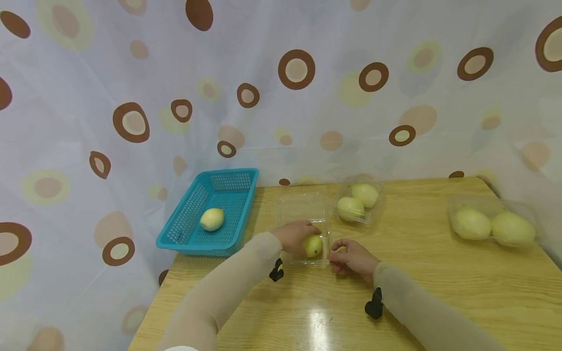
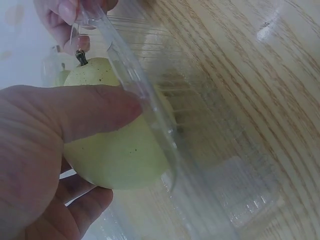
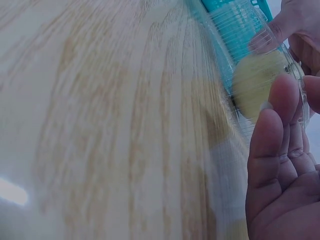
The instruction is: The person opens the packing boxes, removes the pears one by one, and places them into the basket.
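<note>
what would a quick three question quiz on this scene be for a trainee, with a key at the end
1. Count: how many pale yellow fruits lie in the blue basket?

2. Multiple choice: what does the left hand hold?
a) the basket's rim
b) a fruit at the open clear container
c) a closed container

3. True or false: the right hand is gripping a fruit.

Key:
1. One.
2. b
3. False; its fingers are at the edge of the open clear container.
</note>
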The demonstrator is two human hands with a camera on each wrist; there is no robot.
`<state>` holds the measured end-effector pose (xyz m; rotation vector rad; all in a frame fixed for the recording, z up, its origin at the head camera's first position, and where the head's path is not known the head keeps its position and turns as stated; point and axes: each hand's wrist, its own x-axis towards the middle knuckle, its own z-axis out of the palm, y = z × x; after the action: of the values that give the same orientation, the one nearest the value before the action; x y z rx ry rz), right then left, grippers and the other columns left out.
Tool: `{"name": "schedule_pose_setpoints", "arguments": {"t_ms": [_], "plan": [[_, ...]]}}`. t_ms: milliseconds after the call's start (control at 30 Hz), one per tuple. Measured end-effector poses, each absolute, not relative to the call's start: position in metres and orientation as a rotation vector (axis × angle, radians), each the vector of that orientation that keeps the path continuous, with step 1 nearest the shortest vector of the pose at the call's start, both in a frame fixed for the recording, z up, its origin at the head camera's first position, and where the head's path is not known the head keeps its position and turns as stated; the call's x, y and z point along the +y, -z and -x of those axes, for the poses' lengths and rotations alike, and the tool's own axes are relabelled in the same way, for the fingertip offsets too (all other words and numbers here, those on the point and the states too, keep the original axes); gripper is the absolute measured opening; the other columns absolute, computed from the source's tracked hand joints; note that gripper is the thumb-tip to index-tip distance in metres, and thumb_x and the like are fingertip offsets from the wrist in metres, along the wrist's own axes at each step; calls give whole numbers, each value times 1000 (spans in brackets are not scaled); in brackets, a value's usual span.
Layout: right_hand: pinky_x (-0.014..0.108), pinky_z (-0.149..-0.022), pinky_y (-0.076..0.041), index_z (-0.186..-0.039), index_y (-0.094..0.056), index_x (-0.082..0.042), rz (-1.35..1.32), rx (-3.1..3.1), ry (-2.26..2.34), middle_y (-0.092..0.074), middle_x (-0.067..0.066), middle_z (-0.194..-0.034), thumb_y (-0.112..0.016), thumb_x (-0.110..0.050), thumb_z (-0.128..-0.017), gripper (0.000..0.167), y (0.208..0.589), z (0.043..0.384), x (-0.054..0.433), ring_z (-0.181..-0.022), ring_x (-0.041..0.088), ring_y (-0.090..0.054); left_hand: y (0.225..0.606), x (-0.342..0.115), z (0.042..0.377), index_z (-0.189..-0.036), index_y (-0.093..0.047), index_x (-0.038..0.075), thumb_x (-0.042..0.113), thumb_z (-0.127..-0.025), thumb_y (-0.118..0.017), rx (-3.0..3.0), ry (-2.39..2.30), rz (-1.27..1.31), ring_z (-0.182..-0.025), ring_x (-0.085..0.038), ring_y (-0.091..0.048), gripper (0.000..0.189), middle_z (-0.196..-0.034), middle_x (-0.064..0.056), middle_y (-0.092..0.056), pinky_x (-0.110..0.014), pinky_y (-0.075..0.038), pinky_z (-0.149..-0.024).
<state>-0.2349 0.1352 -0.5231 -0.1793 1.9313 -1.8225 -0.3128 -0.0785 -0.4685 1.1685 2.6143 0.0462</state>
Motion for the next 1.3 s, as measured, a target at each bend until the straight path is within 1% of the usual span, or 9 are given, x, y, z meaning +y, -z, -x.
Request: {"name": "schedule_pose_setpoints", "arguments": {"t_ms": [333, 700, 933, 1133, 1300], "plan": [[30, -59, -50, -115, -40, 3, 163, 1942, 1829, -67, 10, -84, -61, -16, -95, 34, 523, 235, 135, -65, 16, -60, 462, -77, 308, -140, -49, 22, 27, -74, -82, 2613, -42, -1148, -114, -15, -52, 73, -134, -1, -50, -27, -46, -90], [29, -58, -49, -112, -41, 3, 165, 1952, 1829, -67, 9, -81, -61, -14, -94, 32, 519, 234, 133, -63, 16, -60, 460, -81, 308, -140, -49, 20, 24, -72, -83, 2613, -65, -1126, -114, -16, -53, 76, -134, -2, -50, -29, -46, -91], [29, -57, -48, -112, -40, 3, 165, 1974, 1819, -66, 10, -80, -61, -13, -94, 31, 520, 235, 131, -62, 15, -59, 460, -86, 309, -139, -50, 20, 26, -71, -84, 2622, -74, -1124, -112, -16, -54, 76, -132, -1, -52, -30, -46, -91], [29, -57, -48, -113, -40, 4, 142, 1990, 1811, -66, 9, -80, -61, -13, -94, 33, 520, 234, 130, -62, 15, -59, 457, -87, 306, -139, -50, 20, 30, -73, -82, 2625, -75, -1116, -110, -15, -54, 75, -132, -1, -53, -29, -46, -88], [29, -56, -48, -115, -40, 5, 155, 1997, 1805, -66, 10, -80, -61, -14, -95, 35, 519, 233, 130, -61, 16, -58, 453, -88, 302, -140, -49, 18, 32, -74, -81, 2614, -93, -1115, -110, -15, -55, 75, -132, -1, -53, -29, -46, -89]]}}
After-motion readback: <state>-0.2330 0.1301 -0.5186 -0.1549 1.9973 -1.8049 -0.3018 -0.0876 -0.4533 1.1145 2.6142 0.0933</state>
